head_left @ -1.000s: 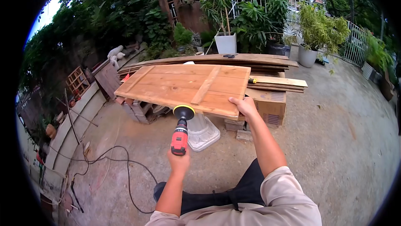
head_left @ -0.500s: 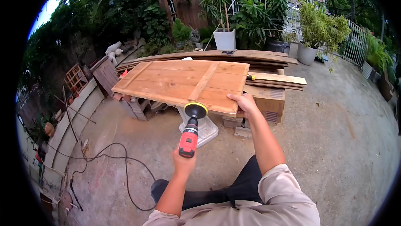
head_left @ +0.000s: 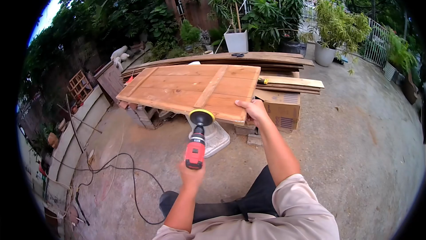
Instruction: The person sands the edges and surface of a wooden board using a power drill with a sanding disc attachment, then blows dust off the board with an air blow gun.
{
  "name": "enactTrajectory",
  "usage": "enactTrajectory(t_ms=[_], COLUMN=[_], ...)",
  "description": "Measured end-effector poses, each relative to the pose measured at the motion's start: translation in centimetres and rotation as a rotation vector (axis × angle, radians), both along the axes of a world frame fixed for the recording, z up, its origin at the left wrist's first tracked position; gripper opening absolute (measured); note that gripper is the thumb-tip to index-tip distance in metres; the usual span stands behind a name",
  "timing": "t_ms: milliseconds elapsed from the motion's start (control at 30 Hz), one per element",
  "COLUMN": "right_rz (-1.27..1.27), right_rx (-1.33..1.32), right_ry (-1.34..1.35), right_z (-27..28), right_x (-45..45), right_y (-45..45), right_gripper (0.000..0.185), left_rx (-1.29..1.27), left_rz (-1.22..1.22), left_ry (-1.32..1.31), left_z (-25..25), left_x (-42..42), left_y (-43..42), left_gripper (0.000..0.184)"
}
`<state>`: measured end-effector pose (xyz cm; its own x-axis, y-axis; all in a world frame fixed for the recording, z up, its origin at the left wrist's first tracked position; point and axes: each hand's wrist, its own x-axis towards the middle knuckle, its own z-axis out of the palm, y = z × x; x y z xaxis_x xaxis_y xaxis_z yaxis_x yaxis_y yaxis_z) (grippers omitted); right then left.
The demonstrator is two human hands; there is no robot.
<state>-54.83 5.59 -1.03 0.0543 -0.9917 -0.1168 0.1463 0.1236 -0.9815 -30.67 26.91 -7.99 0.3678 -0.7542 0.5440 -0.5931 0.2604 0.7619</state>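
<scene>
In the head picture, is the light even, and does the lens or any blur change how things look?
Head view: soft daylight, no hard shadows on the floor; sky washed out at upper left. Head view: black rounded border, blue fringe at left. Head view: left hand slightly blurred, wooden panel clearer.

**Red drill [head_left: 195, 152] at near edge of wooden panel [head_left: 171, 94]**

From my remote post, I find the panel broad side up, reddish-brown, two battens [head_left: 211, 87] crossing its boards [head_left: 179, 80]. The drill's black, yellow-rimmed disc [head_left: 202, 118] stands at that edge; contact I cannot confirm.
</scene>
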Motion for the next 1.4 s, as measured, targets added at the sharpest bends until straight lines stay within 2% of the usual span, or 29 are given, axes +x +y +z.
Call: enactTrajectory(t_ms=[100, 200, 300, 400, 500, 600, 800, 900, 1000, 1100, 1200, 1300, 1400], right_rz=[-0.019, -0.008, -0.01, -0.026, -0.023, -0.029, -0.028, -0.033, -0.034, -0.029, -0.038, -0.018, -0.022], right_rx=[-0.001, -0.007, -0.016, -0.006, -0.008, -0.014, -0.016, -0.025, -0.007, -0.007, -0.026, -0.015, -0.016], right_ry=[-0.008, -0.002, -0.007, 0.001, 0.005, -0.011, 0.008, -0.005, 0.012, 0.029, 0.008, -0.01, -0.009], right_z=[0.0, 0.0, 0.0, -0.2, 0.1, -0.2, -0.2, -0.5, -0.1, 0.4, -0.4, -0.6, -0.7], right_x=[0.2, -0.1, -0.1, 0.0, -0.2, 0.2, 0.0, 0.4, 0.1, -0.1, 0.4, 0.0, 0.2], right_y=[0.2, 0.1, 0.0, -0.1, 0.3, -0.2, -0.1, -0.4, 0.0, 0.4, -0.2, -0.4, -0.4], right_gripper=[0.032, 0.032, 0.032, 0.032, 0.032, 0.032, 0.033, 0.033, 0.033, 0.033, 0.033, 0.032, 0.032], left_rx=[-0.049, -0.058, -0.031, -0.029, 0.088, 0.056, 0.003, 0.009, 0.071, -0.012, -0.018, 0.037, 0.045], left_rz=[-0.049, 0.016, 0.015, 0.004, 0.014, 0.024, 0.028, -0.042, 0.028, 0.039, -0.024, 0.001, -0.022], left_ry=[-0.088, 0.076, -0.048, -0.002, 0.038, -0.098, 0.024, -0.084, -0.022, -0.014, -0.105, 0.051, -0.029], left_z=[0.1, 0.9, 0.1, 0.0, -0.5, 0.1, -1.9, -0.8, -1.5, -0.6, -0.4, -1.4, -0.8], left_x=[-0.7, -1.5, -1.2, -1.9, -0.4, -1.4, -0.1, -1.1, -0.6, -1.0, -1.9, -1.4, -1.6], left_y=[0.1, 0.0, 0.4, 0.4, -0.1, 0.9, -0.4, 0.7, 0.7, 0.4, 0.9, 0.5, 0.8], left_gripper=[0.011, 0.011, 0.012, 0.011, 0.022, 0.022, 0.023, 0.023, 0.022, 0.015, 0.014, 0.015, 0.017])
